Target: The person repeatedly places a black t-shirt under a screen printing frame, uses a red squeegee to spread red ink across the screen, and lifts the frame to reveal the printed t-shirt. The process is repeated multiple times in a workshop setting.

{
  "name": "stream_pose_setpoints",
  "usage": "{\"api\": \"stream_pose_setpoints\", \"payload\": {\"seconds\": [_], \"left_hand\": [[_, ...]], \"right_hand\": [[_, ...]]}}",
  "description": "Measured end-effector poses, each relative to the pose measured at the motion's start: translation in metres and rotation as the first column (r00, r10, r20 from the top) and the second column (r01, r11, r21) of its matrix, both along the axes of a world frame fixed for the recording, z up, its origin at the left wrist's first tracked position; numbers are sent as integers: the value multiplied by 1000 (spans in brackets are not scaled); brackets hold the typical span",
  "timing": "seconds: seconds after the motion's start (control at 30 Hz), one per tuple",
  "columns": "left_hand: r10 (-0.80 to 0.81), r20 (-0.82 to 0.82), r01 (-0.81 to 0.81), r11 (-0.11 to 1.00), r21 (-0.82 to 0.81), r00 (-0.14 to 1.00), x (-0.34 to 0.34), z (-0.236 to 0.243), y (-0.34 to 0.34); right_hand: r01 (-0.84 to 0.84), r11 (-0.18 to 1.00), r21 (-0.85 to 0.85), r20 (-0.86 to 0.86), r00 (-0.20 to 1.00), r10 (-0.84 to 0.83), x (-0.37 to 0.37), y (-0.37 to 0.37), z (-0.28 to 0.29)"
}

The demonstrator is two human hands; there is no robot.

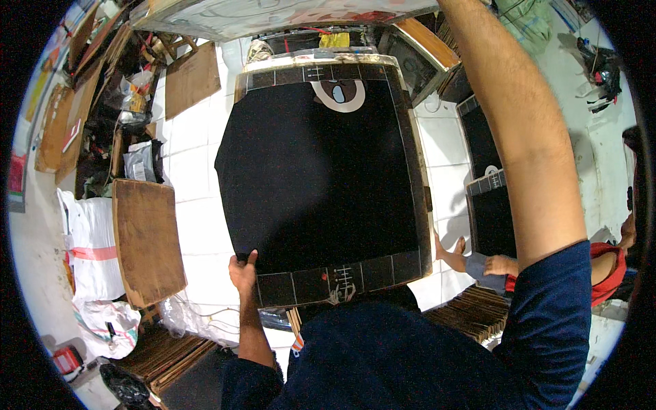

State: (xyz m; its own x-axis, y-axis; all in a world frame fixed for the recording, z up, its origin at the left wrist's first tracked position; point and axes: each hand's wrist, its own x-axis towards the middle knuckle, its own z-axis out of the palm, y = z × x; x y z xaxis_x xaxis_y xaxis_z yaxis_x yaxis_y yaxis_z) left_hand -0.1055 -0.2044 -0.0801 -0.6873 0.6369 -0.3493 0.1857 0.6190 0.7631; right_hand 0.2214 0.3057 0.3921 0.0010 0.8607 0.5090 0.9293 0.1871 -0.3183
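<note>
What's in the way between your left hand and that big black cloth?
Nothing that I can see: the left hand is right at the near left corner of the black cloth, with no object between them.

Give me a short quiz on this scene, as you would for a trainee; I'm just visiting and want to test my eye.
1. Which corner of the black cloth is the left hand at? A: far right. B: near left. C: far left.
2. True or false: the person's right hand shows in this picture.
3. What colour is the outer ring of the round motif at the cloth's far edge?

Key:
1. B, near left.
2. False; the right forearm runs out of the picture at the top.
3. Off-white.
</note>
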Motion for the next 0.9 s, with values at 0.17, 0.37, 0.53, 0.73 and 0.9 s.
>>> {"api": "stream_pose_setpoints", "payload": {"seconds": [0.17,0.37,0.53,0.73,0.9], "left_hand": [[-39,-112,28,995,-98,993,-4,5,12],[29,-71,-32,999,-35,997,0,10,22],[41,-69,-51,986,-159,997,1,18,28],[16,-108,-43,968,-246,994,0,22,36],[65,-97,-86,968,-237,993,3,17,35]], "right_hand": [[-7,1000,7,-29,1000,7,0,8,5],[33,999,5,-26,999,-33,-3,16,11],[21,1000,-12,-43,999,-21,-3,15,11],[-9,1000,10,-21,1000,9,0,5,5],[26,1000,-18,-21,999,-26,2,-5,-6]]}}
